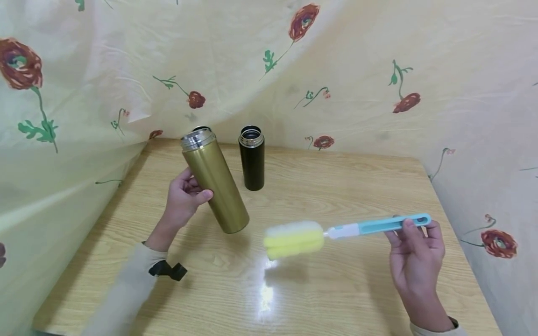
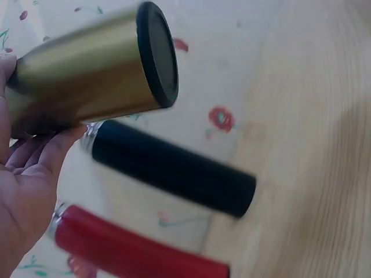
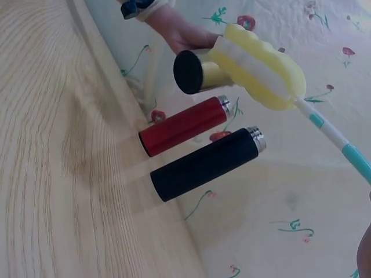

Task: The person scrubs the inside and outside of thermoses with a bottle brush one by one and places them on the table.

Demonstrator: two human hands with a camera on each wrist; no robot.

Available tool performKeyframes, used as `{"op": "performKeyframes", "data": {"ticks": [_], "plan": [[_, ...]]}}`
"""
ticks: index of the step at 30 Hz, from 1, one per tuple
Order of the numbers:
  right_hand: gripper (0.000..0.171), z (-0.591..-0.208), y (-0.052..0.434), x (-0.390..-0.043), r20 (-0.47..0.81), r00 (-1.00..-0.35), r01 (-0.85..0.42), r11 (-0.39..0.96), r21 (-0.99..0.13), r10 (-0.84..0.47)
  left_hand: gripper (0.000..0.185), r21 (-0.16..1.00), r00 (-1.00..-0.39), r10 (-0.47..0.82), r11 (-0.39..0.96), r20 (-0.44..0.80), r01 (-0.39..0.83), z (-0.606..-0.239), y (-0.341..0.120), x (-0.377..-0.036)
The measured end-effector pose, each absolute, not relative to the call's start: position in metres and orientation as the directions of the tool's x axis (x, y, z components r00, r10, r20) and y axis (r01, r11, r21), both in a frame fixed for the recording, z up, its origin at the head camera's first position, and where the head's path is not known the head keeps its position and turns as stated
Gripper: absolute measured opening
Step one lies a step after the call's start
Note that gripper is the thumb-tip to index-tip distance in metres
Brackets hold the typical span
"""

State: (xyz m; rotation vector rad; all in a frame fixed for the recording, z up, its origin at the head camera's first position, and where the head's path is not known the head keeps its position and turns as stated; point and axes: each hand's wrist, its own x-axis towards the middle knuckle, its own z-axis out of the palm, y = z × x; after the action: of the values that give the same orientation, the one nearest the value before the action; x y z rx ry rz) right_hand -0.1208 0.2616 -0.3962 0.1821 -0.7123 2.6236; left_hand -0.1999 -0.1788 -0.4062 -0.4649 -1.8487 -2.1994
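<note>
A gold flask [image 1: 216,184] without a lid is gripped around its middle by my left hand [image 1: 182,196]; it leans with its steel mouth up and to the left, its dark base [image 2: 159,55] raised off the table. My right hand [image 1: 418,256] pinches the blue handle of a bottle brush [image 1: 382,226], held level over the table. The brush's yellow and white sponge head [image 1: 294,239] points left, a short way from the flask's base. Behind stands an open black flask [image 1: 253,161]. A red flask [image 2: 136,243] stands beside it, mostly hidden behind the gold one in the head view.
The wooden table [image 1: 336,289] has its back edge against a cream cloth [image 1: 244,56] with red flowers. This cloth also hangs along the left and right sides. A black strap [image 1: 168,269] is on my left wrist.
</note>
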Motion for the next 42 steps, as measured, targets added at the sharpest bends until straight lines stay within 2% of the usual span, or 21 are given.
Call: {"op": "performKeyframes", "data": {"ticks": [5, 15, 24, 28, 32, 42], "plan": [[0.012, -0.398, 0.265, -0.123, 0.237, -0.890, -0.455, -0.711, -0.536, 0.390, 0.061, 0.893, -0.893, -0.025, -0.014, 0.449, 0.450, -0.399, -0.201, -0.199], [0.014, -0.401, 0.273, -0.126, 0.173, -0.887, -0.450, -0.713, -0.537, 0.429, 0.065, 0.871, -0.866, -0.123, 0.159, 0.485, 0.465, -0.412, -0.235, -0.207], [0.014, -0.404, 0.278, -0.129, 0.176, -0.879, -0.463, -0.704, -0.539, 0.443, 0.063, 0.891, -0.863, -0.221, 0.121, 0.455, 0.438, -0.422, -0.261, -0.221], [0.014, -0.405, 0.279, -0.127, 0.136, -0.878, -0.454, -0.710, -0.538, 0.458, 0.061, 0.911, -0.875, -0.256, 0.115, 0.412, 0.395, -0.427, -0.269, -0.228], [0.014, -0.408, 0.279, -0.125, 0.097, -0.873, -0.447, -0.703, -0.554, 0.478, 0.062, 0.935, -0.888, -0.294, 0.134, 0.354, 0.328, -0.435, -0.276, -0.237], [0.014, -0.410, 0.280, -0.126, 0.113, -0.868, -0.462, -0.703, -0.540, 0.483, 0.073, 0.953, -0.877, -0.384, 0.200, 0.289, 0.227, -0.452, -0.290, -0.266]]}}
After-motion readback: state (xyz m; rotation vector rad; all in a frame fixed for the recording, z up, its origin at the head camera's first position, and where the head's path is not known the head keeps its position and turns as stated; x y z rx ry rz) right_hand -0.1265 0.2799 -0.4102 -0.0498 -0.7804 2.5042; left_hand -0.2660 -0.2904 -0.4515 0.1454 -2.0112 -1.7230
